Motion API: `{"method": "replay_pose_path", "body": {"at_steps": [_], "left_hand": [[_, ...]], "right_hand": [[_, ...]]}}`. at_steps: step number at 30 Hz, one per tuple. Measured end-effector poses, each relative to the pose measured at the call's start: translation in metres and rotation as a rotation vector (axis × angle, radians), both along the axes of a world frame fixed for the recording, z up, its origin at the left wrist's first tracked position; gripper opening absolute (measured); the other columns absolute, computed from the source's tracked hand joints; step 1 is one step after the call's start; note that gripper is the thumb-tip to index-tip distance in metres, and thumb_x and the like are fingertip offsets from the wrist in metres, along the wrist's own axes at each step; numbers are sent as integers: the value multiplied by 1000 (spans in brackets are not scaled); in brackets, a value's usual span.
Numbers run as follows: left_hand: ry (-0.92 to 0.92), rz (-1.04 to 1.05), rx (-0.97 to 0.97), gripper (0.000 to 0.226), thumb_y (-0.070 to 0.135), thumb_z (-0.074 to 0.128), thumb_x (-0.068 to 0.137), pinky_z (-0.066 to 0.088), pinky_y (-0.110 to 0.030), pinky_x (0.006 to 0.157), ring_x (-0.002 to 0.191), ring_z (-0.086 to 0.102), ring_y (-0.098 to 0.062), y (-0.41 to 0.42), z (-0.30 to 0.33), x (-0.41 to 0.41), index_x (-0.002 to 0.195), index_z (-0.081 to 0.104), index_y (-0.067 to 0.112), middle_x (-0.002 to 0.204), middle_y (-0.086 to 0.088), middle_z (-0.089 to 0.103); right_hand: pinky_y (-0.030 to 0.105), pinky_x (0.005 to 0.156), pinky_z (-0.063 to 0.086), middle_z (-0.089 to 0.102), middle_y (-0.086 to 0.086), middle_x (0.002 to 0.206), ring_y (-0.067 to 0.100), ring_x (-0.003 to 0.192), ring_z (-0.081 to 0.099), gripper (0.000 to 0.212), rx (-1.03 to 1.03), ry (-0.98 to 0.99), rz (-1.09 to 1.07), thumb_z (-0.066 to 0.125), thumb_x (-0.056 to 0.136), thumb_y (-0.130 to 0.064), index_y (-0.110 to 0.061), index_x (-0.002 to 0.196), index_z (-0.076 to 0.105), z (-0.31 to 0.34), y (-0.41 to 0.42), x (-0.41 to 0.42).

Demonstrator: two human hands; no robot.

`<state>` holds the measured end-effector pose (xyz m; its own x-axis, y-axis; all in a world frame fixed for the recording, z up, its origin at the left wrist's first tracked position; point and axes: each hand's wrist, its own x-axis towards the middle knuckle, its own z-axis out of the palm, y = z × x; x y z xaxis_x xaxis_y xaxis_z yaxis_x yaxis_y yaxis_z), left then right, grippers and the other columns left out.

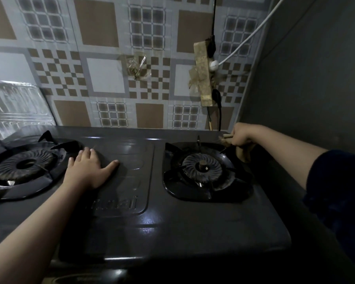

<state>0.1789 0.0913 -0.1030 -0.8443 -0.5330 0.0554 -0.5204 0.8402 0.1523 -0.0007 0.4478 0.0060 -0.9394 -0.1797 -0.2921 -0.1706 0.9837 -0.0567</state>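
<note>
Left hand [88, 169] is lying flat on the stove [172, 222], fingers straight and spread, thumb out to the side, holding nothing. It is pressing on the raised middle panel, with the fingertips just beside the left burner [27, 163]. Over on the other side the right hand [241, 136] is working at the stove's far right corner, just behind the right burner [202, 171], its fingers curled tight round a tan tool [225, 136]. A pale stick-like end with thin fibres is poking out past the knuckles toward the burner, and a broader tan part is hanging below the hand at the stove's right edge. It is too dim to tell just what the tool is. The stove itself is showing up dark grey and glossy, with light glinting off its front edge and middle panel. Embossed letters are sitting low on that panel, half hidden by the left forearm. Both burners are wearing black pan supports with upturned prongs around ribbed rings. Behind it all, a patterned tile wall [105, 74] is carrying a taped-up power strip [204, 76] with a white cable [254, 31] running up to the right. A clear ridged cover [14, 103] is leaning at far left.
</note>
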Motion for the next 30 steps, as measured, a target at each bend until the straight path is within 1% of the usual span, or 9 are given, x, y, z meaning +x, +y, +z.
{"method": "replay_pose_path", "body": {"at_steps": [3,11,14,16,19,22,27,28,30], "left_hand": [[7,-3,-3,98,72,31,86,7,-45,119,148,8,-26,1,0,1,151,16,1,160,-15,11],[26,-22,34,99,72,31,87,6,-45,119,149,6,-27,6,2,5,151,13,0,160,-16,8],[36,-27,45,98,70,31,88,5,-45,119,148,6,-28,7,5,5,151,12,-1,160,-18,8],[30,-34,52,97,69,31,88,5,-45,118,148,5,-29,7,6,6,151,12,-2,160,-19,8],[27,-47,65,97,69,31,89,4,-46,118,148,4,-30,6,6,7,151,11,-3,160,-20,7],[34,-59,77,97,68,31,89,4,-46,118,148,5,-31,6,5,9,150,11,-4,159,-21,8],[66,-66,115,97,66,35,89,3,-46,118,148,6,-32,8,7,11,150,13,-6,158,-22,9],[66,-72,117,97,66,35,88,3,-46,118,148,6,-33,8,8,11,149,13,-6,158,-22,9],[60,-75,124,98,66,35,88,3,-46,118,148,5,-33,8,8,11,149,12,-7,158,-23,9]], "right_hand": [[26,44,32,46,10,69,19,56,43,11,-36,20,-82,52,83,-8,-6,73,49,-2,1,3],[24,46,37,50,12,77,20,63,50,14,-106,48,-264,54,85,-14,-2,82,48,-6,-1,23],[24,48,36,49,12,77,21,64,49,17,-83,54,-297,56,84,-16,0,88,50,-6,1,34],[23,46,36,48,10,75,22,69,50,15,-49,54,-296,56,84,-16,-2,84,50,-6,1,45],[22,45,34,50,8,75,19,61,46,7,40,42,-282,52,83,-10,-5,79,53,-7,-1,67],[22,46,36,55,9,83,18,60,47,12,73,23,-292,52,82,-11,-5,89,60,-6,-2,87],[21,43,31,64,15,92,19,56,44,36,38,29,-384,51,81,-4,0,116,62,-5,5,117],[21,42,31,64,16,93,20,57,45,37,32,40,-400,49,81,-2,1,114,63,-6,6,122],[21,39,31,55,12,77,20,55,44,27,30,52,-427,48,80,-1,1,100,65,-7,2,131]]}}
